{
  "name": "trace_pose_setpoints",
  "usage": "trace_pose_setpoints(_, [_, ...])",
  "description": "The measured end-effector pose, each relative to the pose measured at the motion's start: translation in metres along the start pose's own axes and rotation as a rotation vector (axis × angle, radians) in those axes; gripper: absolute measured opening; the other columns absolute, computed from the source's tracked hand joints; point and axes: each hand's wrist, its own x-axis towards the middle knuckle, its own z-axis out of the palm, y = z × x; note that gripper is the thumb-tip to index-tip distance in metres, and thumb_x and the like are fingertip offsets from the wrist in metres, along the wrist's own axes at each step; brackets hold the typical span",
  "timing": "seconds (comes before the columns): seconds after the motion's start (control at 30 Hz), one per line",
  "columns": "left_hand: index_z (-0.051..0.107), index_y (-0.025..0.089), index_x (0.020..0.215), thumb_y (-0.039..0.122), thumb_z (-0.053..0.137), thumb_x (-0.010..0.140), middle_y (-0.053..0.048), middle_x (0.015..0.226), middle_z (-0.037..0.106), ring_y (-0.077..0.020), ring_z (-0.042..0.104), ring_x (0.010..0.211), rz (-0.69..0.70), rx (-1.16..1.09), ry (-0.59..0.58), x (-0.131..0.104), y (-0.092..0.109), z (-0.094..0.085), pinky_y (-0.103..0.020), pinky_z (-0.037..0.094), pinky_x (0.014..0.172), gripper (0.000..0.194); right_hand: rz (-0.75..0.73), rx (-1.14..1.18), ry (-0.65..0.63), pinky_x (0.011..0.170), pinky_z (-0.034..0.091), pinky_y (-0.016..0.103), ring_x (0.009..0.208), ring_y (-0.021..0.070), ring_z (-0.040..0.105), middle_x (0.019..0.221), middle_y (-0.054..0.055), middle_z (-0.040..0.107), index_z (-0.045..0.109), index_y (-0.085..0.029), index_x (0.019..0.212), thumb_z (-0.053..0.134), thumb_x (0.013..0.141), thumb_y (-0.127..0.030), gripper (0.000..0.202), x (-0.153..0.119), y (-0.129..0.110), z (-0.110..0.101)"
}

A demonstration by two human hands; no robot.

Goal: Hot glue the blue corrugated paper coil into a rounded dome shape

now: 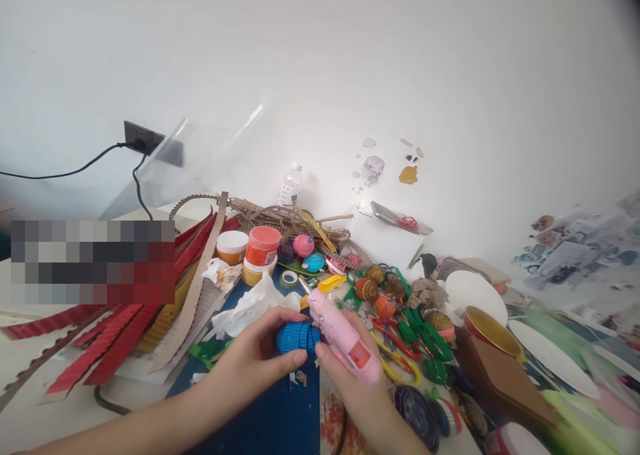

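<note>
A ribbed blue roll is held low in the middle of the view, above a dark blue mat. My left hand grips it from the left, thumb below and fingers over the top. In my right hand is a pink glue gun, its metal nozzle pointing up and left beyond the blue roll. The right thumb tip is at the roll's right end; the other right fingers are mostly hidden behind the gun. Crumpled white paper lies just behind my left hand.
Red corrugated strips spread at left. Behind stand paint jars, a bottle and brown strips. Small coloured rolls, yellow-handled scissors, green pieces, a brown box and a gold-coloured bowl crowd the right.
</note>
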Motion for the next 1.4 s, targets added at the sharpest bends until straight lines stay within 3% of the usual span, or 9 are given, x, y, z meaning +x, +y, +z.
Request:
trace_pose_setpoints(0.3, [0.054, 0.026, 0.098, 0.031, 0.067, 0.070, -0.002, 0.096, 0.060, -0.0229, 0.057, 0.093, -0.005, 0.069, -0.039, -0.003, 0.003, 0.001, -0.035, 0.046, 0.080, 0.031, -0.022, -0.035, -0.006, 0.055, 0.045, 0.022, 0.066, 0.0139, 0.056, 0.080, 0.000, 0.060, 0.055, -0.022, 0.092, 0.057, 0.073, -0.017, 0.019, -0.003, 0.002, 0.000])
trace_pose_setpoints(0.7, [0.060, 0.026, 0.093, 0.035, 0.069, 0.069, -0.001, 0.096, 0.062, -0.0227, 0.054, 0.095, -0.054, -0.066, -0.010, 0.002, 0.003, -0.002, -0.032, 0.045, 0.080, 0.027, -0.070, -0.046, 0.042, 0.059, 0.047, 0.023, 0.067, 0.0148, 0.058, 0.080, 0.000, 0.062, 0.060, -0.021, 0.089, 0.059, 0.071, -0.016, 0.020, 0.001, 0.003, 0.001])
trace_pose_setpoints(0.9, [0.062, 0.023, 0.105, 0.040, 0.070, 0.066, -0.003, 0.092, 0.065, -0.0193, 0.057, 0.074, -0.182, -0.064, 0.141, 0.009, 0.003, -0.010, -0.028, 0.044, 0.065, 0.043, -0.048, 0.024, 0.150, 0.066, 0.048, 0.025, 0.077, 0.0179, 0.059, 0.087, 0.003, 0.064, 0.061, -0.021, 0.094, 0.063, 0.072, -0.027, 0.022, 0.003, 0.007, 0.001])
trace_pose_setpoints(1.03, [0.062, 0.022, 0.102, 0.036, 0.077, 0.057, -0.004, 0.091, 0.064, -0.0211, 0.057, 0.079, -0.164, -0.077, 0.191, 0.013, 0.004, -0.009, -0.029, 0.045, 0.069, 0.049, 0.021, -0.002, 0.212, 0.055, 0.045, 0.021, 0.061, 0.0140, 0.054, 0.069, -0.001, 0.058, 0.061, -0.019, 0.082, 0.063, 0.073, -0.032, 0.016, 0.005, 0.009, 0.001])
trace_pose_setpoints(1.13, [0.060, 0.023, 0.100, 0.037, 0.079, 0.053, -0.003, 0.091, 0.062, -0.0187, 0.056, 0.075, -0.159, -0.060, 0.211, 0.013, 0.007, -0.006, -0.027, 0.045, 0.065, 0.052, 0.055, 0.008, 0.232, 0.049, 0.042, 0.021, 0.055, 0.0128, 0.050, 0.065, -0.001, 0.056, 0.060, -0.019, 0.079, 0.063, 0.073, -0.038, 0.020, 0.006, 0.013, 0.002])
trace_pose_setpoints(1.3, [0.058, 0.019, 0.083, 0.051, 0.070, 0.063, 0.005, 0.057, 0.049, -0.0078, 0.040, 0.048, -0.173, -0.175, 0.149, 0.010, 0.009, -0.003, -0.020, 0.030, 0.046, 0.040, 0.081, 0.082, 0.236, 0.043, 0.041, 0.022, 0.054, 0.0144, 0.052, 0.066, 0.001, 0.058, 0.059, -0.018, 0.085, 0.060, 0.075, -0.048, 0.031, 0.004, 0.023, 0.002])
trace_pose_setpoints(1.4, [0.061, 0.018, 0.093, 0.049, 0.071, 0.063, 0.002, 0.067, 0.053, -0.0088, 0.043, 0.052, -0.202, -0.244, 0.161, 0.010, 0.012, -0.004, -0.022, 0.032, 0.049, 0.043, 0.065, 0.095, 0.244, 0.042, 0.042, 0.023, 0.054, 0.0158, 0.054, 0.065, 0.002, 0.059, 0.060, -0.019, 0.085, 0.059, 0.075, -0.051, 0.034, 0.003, 0.026, 0.001])
